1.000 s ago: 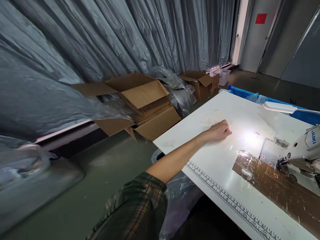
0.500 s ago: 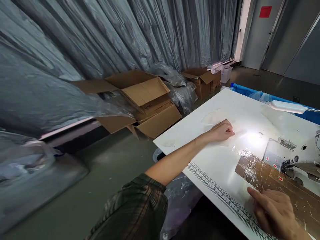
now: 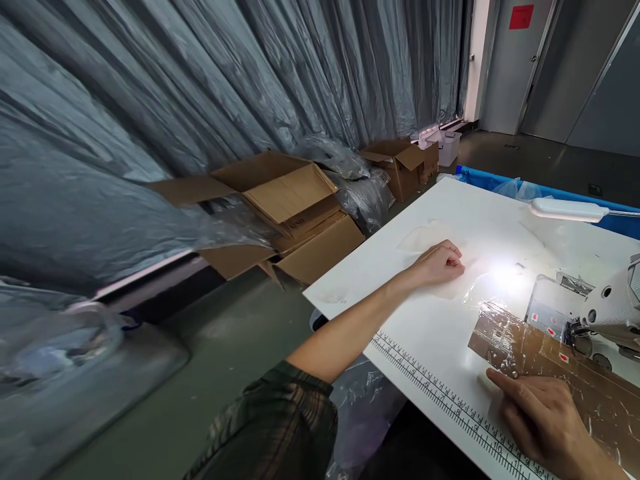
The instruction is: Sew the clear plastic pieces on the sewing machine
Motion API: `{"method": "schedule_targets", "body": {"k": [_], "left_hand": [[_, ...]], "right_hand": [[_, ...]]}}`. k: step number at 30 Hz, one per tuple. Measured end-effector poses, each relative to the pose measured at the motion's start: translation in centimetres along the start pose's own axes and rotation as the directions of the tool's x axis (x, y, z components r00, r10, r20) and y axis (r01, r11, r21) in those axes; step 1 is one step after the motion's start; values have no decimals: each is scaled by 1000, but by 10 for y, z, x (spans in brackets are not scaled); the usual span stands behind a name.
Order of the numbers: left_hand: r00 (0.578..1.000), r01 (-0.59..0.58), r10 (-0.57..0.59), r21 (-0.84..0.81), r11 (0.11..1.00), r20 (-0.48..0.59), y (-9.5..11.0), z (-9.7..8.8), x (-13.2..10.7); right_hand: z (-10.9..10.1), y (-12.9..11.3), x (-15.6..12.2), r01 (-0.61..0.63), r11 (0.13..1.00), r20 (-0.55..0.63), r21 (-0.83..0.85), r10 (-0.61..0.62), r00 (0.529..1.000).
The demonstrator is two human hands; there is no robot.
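Observation:
My left hand (image 3: 441, 263) rests on the white sewing table (image 3: 430, 340) with its fingers curled together. Around and beneath it lies a pale, sheer piece (image 3: 423, 237) that barely stands out from the tabletop; what the fingertips pinch, if anything, is hidden. My right hand (image 3: 547, 413) is low over the table near the printed ruler (image 3: 450, 400). Its index finger is stretched out, the other fingers are bent, and no object shows in it. Just beyond lies a brown board (image 3: 535, 347) under clear, shiny film. The sewing machine (image 3: 613, 307) stands at the right, its needle area past the board.
A white lamp (image 3: 569, 209) reaches over the table from the right, above a bright light spot. Blue material (image 3: 480, 177) borders the far edge. On the floor to the left are open cardboard boxes (image 3: 290, 193), plastic bags (image 3: 367, 193) and a translucent bag (image 3: 95, 360).
The view has shifted slightly. My right hand's index fingertip has moved a little to the left, nearer the brown board's corner. My left hand stays curled in nearly the same place.

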State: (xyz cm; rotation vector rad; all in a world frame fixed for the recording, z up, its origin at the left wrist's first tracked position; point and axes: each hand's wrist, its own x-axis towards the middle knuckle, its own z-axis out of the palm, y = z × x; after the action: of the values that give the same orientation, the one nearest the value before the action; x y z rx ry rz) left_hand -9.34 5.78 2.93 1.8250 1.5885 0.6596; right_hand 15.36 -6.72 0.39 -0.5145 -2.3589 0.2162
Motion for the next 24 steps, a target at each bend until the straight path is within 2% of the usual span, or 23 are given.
{"method": "schedule_targets", "body": {"k": [3,5,8,9,10,11,13,14,15,17,18,20,21,22,24], "left_hand": [[999,-32,31,-21,999,-41,-2,0,2],[984,-94,86,-50,994,-156,-4,-5,5],[895,-199,118,-149,969,-431,-7,-19,10],[873,-222,97,-211,952,-478,-7,-23,10],[873,-241,77,-288,927,-482,-6,-26,8],[894,-254,71,-369,894,-442,-4,-27,4],[955,-255,132,-505,824,-267,2,-22,-11],[968,-249,196,-545,801,-155,7,-16,-22],[965,-236,259,-568,789,-42,13,-8,-34],[901,-221,391,-576,787,188,27,9,-62],[847,-217,448,-582,784,288,34,16,-75],[753,-129,500,-649,750,428,49,26,-97],[745,-97,495,-662,743,447,55,29,-104],[754,-78,487,-675,733,441,61,29,-108],[784,-31,456,-707,706,421,68,29,-111]], "right_hand": [[0,-1,1,-2,1000,-17,-2,1,1000],[0,-1,0,-4,1000,-30,5,4,1000],[1,0,-3,-22,999,-45,38,24,999],[1,1,-4,-33,998,-61,51,36,997],[1,2,-6,-50,997,-82,61,55,995],[0,3,-6,-78,995,-108,67,85,991],[-3,5,-7,-167,984,-177,63,176,968],[-6,5,-6,-225,973,-200,52,231,952],[-10,6,-6,-285,958,-211,41,287,934],[-19,7,-8,-382,922,-166,56,386,907],[-23,7,-11,-410,908,-113,88,418,901],[-29,5,-23,-439,879,25,185,442,897],[-29,2,-32,-441,864,75,244,436,897],[-28,-1,-41,-463,838,128,289,445,886],[-23,-12,-59,-542,735,170,408,521,836]]}}
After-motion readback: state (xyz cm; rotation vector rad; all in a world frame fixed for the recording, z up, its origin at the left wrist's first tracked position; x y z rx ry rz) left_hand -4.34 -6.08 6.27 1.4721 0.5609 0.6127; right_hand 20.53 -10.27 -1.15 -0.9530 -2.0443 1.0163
